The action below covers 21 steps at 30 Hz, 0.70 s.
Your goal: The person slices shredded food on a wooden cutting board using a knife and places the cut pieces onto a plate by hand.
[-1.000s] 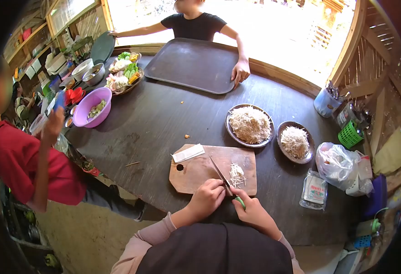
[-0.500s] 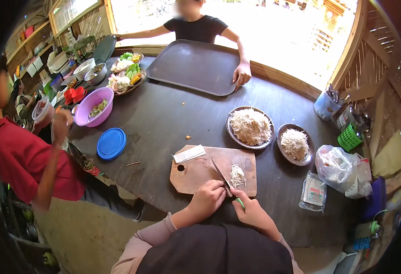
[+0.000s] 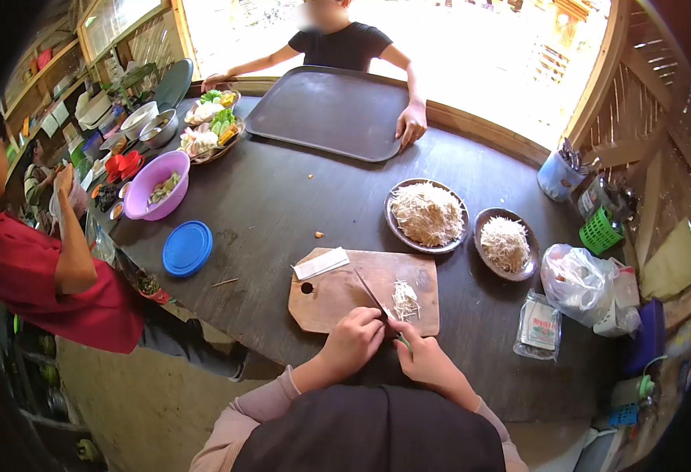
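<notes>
My right hand (image 3: 422,358) is closed round the green handle of a knife (image 3: 372,292), whose blade points up and left over the wooden cutting board (image 3: 326,309). Beside it, the fingers of my left hand (image 3: 354,340) are pressed together at the board's near edge, close to the blade; what they hold is hidden. Thin pale shreds (image 3: 405,300) lie on the board right of the knife. A flat white piece (image 3: 320,263) rests at its upper left. Beyond the board are a large bowl of shreds (image 3: 428,213) and a smaller bowl of shreds (image 3: 505,244).
A dark tray (image 3: 330,112) lies under a person's hand at the window. Left are a purple bowl (image 3: 157,186), a blue lid (image 3: 187,248), a vegetable plate (image 3: 210,140) and a person in red (image 3: 62,275). Right are a plastic bag (image 3: 578,278) and a packet (image 3: 538,326).
A blue lid has been put on the table by the person in red, whose arm has drawn back to a container. The person at the window has shifted a hand on the left. My hands have barely moved.
</notes>
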Tool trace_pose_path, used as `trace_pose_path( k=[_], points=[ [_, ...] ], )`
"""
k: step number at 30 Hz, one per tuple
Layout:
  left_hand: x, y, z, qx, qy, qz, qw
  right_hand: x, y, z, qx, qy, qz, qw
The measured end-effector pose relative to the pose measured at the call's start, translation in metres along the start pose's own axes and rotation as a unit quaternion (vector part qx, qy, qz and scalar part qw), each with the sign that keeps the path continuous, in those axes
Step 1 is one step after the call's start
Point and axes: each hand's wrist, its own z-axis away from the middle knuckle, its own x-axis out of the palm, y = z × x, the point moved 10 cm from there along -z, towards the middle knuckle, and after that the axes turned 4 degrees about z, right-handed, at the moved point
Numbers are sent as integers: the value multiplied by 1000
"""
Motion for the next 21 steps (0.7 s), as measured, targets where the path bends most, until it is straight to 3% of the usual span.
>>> trace_pose_path(
  k=[5,11,15,18,20,21],
  points=[
    [-1,-2,0,-5,-2,-4,1000,-6,-6,6,-65,33,-16,997],
    [-5,-1,-3,-3,11,12,1000,2,-4,-5,-22,17,-2,1000],
    [-7,-7,-1,6,32,44,999,-8,-14,-6,-59,39,-24,997],
    [-13,-14,-3,-41,35,119,991,-26,-15,1,-43,80,-30,995],
    [-22,-32,-3,-190,48,225,954,-26,-10,4,-8,49,-61,997],
    [-24,-35,-4,-186,51,223,956,-29,-11,5,-13,51,-60,997]
  ],
)
